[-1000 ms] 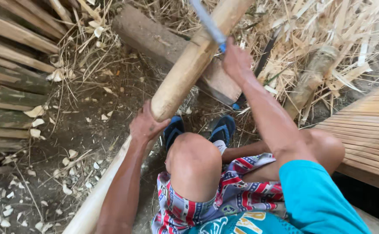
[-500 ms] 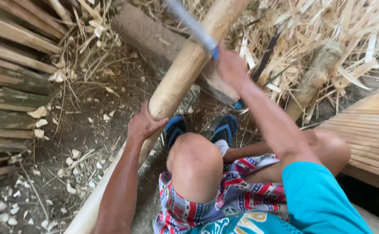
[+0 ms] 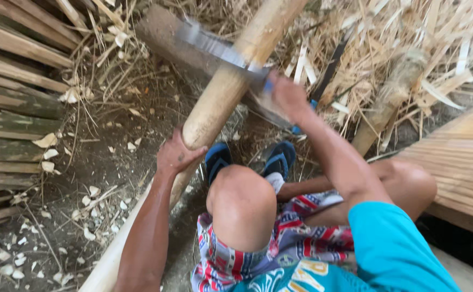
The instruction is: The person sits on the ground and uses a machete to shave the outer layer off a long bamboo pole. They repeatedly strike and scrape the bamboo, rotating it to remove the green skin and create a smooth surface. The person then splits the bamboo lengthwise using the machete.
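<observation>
Bamboo runs through the middle of the frame: a thick, pale pole (image 3: 231,86) slants from the top centre down toward the lower left, its upper part resting across a dark wooden block (image 3: 163,33) in the upper middle. The person's left hand (image 3: 176,157) is closed around the pole at about centre frame, just beside a blue sandal (image 3: 218,158). The right hand (image 3: 286,98), right of centre and higher, is clenched on the handle of a long flat blade (image 3: 215,47) that lies across the pole at a slant; the blade is motion-blurred, so whether its edge touches the bamboo cannot be told. The pole looks rigid and fairly heavy for its length, with a smooth, rounded skin that would likely roll or slide on the block unless pinned, so a firm wrap-around hold low on the shaft, well clear of the blade, seems the sound place to hold it. Pale chips (image 3: 93,208) litter the dirt at lower left, split bamboo slats (image 3: 14,116) stack along the left edge, and thin strips and shavings (image 3: 409,38) pile at the upper right.
</observation>
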